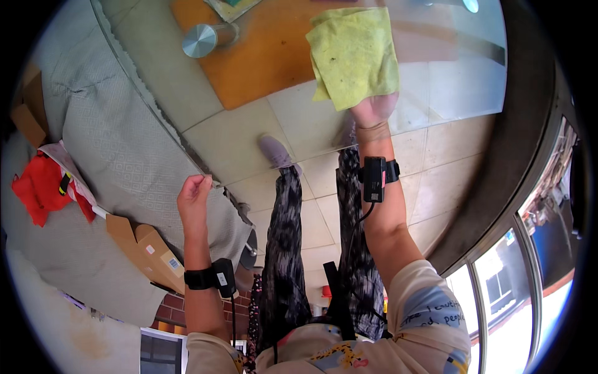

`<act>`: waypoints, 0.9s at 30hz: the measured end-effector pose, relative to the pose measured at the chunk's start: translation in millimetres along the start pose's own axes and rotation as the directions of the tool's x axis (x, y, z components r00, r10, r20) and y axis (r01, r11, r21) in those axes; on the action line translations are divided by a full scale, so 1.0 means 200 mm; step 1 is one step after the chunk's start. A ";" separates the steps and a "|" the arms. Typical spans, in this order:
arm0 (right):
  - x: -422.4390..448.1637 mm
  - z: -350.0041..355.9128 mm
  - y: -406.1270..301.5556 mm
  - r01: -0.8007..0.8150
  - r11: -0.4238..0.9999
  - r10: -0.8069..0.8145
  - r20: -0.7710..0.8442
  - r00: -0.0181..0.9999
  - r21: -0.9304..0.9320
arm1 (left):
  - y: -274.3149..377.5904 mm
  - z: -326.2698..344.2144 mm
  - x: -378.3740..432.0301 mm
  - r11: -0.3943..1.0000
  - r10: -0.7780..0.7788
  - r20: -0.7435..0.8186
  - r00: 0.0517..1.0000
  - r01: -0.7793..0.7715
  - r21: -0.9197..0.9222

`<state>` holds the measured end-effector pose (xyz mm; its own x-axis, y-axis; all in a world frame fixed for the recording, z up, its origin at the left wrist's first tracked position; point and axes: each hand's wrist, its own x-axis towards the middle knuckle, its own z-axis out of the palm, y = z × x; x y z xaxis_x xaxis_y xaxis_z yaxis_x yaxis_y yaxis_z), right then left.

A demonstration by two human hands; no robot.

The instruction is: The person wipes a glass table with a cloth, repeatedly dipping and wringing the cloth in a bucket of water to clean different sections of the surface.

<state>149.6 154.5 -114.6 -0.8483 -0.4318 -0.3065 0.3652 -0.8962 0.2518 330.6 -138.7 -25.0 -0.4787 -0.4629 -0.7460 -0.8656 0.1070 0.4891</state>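
A folded yellow cloth (355,58) with small dark spots is at the glass tabletop (448,89). My right hand (376,110) holds it from the near edge; the cloth covers my fingers and only the palm and wrist show. My left hand (195,191) is beside the near left edge of the glass, close to the grey quilted sofa cover (117,131). Its fingers are curled together, with nothing visible in them.
Under the glass are an orange-brown panel (261,61) and a round metal support (200,41). An open cardboard box (149,250) and a red cloth item (42,187) lie on the sofa. Cables run from both wrist-worn devices. Framed windows (504,262) stand at right.
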 end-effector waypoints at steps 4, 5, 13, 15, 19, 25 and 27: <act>-0.08 -0.12 0.15 -0.178 0.981 0.185 -0.105 0.977 0.074 | 0.06 0.02 -0.02 0.999 -0.029 -0.006 1.000 0.029 0.016; -0.14 -0.24 0.25 -0.292 0.955 0.297 -0.185 0.937 0.055 | 0.07 0.02 -0.02 0.999 -0.039 -0.009 0.999 0.039 0.023; -0.12 0.03 -0.28 -0.024 0.998 0.023 0.017 1.000 0.065 | 0.06 0.00 -0.03 0.986 -0.124 -0.042 0.991 0.128 0.109; -0.14 0.06 -0.55 0.151 0.987 -0.155 0.086 0.984 0.059 | 0.07 -0.03 -0.04 0.983 -0.128 -0.041 0.991 0.133 0.126; -0.28 0.04 -0.98 0.412 0.911 -0.406 0.158 0.900 -0.005 | 0.09 0.00 -0.05 0.986 -0.098 -0.032 0.995 0.101 0.136; -0.63 0.13 -1.18 0.658 0.748 -0.650 0.098 0.753 -0.087 | 0.11 -0.01 -0.04 0.977 -0.145 0.015 0.989 0.141 0.162; -0.71 0.24 -1.19 0.769 0.462 -0.845 0.043 0.533 -0.441 | 0.11 -0.03 -0.04 0.965 -0.190 0.017 0.982 0.184 0.188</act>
<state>165.3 434.9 -86.7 -0.7771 0.5320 -0.3364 -0.3149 -0.7913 -0.5240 316.6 -137.6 -4.7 -0.3078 -0.4595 -0.8331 -0.9507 0.1837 0.2499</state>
